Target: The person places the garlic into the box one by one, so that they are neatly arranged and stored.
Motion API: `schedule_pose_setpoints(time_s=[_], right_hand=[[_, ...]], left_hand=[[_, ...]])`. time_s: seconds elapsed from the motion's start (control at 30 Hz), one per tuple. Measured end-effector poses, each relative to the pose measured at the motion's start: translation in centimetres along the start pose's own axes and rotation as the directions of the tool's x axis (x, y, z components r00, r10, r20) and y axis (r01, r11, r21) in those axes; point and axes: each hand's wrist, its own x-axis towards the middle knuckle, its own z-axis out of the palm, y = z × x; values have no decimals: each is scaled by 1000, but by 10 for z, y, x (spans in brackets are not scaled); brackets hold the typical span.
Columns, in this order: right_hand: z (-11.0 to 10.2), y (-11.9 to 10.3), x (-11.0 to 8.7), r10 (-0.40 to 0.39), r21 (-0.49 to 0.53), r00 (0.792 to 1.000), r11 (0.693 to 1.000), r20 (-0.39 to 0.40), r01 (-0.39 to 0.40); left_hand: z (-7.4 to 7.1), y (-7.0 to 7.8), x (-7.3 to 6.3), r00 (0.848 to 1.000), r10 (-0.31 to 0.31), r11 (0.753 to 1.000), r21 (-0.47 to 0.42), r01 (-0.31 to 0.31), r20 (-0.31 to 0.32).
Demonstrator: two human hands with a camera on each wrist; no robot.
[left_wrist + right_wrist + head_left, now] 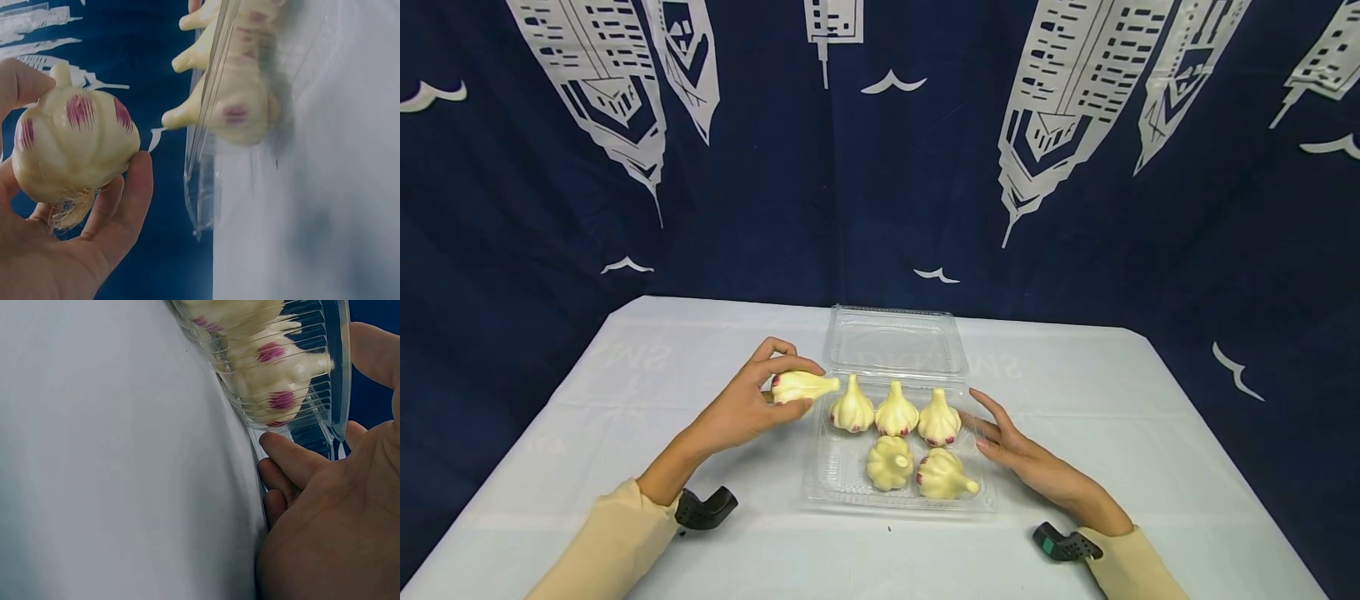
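My left hand [747, 400] holds a garlic bulb [801, 386] between thumb and fingers, just left of a clear plastic clamshell box [842, 482]. In the left wrist view, this bulb [81, 137] shows purple streaks and a tuft of pale roots. Inside the box, three bulbs stand along the back row, the middle one [896, 410] among them. Two lie in front: one bulb [889, 464] with its stem up, another [944, 475] tipped rightward. Beside the box's right wall rests my right hand [1018, 457], fingers extended and loosely bent, thumb near the rim [340, 369].
The box's hinged lid [897, 342] lies back, away from me, on the white-covered table [700, 333]. Behind the table hangs a dark blue cloth [760, 208] with white building prints. Black wrist cameras sit on the left wrist [706, 508] and the right wrist [1066, 543].
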Motion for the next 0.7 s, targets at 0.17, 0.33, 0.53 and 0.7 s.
schedule_pose_setpoints(time_s=[0.17, 0.33, 0.53, 0.7], right_hand=[[0, -1, -1, 12, 8, 1000, 1000, -1, -11], [0, -2, 0, 23, 10, 1000, 1000, -9, -23], [0, -2, 0, 25, 16, 1000, 1000, -4, -25], [0, -1, 0, 26, 14, 1000, 1000, -11, -25]], left_hand=[[8, 1, 2, 1000, 13, 999, 39, -13, 1], [13, 2, 1, 1000, -6, 1000, 19, 6, 29], [20, 4, -1, 996, -66, 997, -30, 68, 63], [25, 5, -1, 997, -42, 999, 4, 42, 62]])
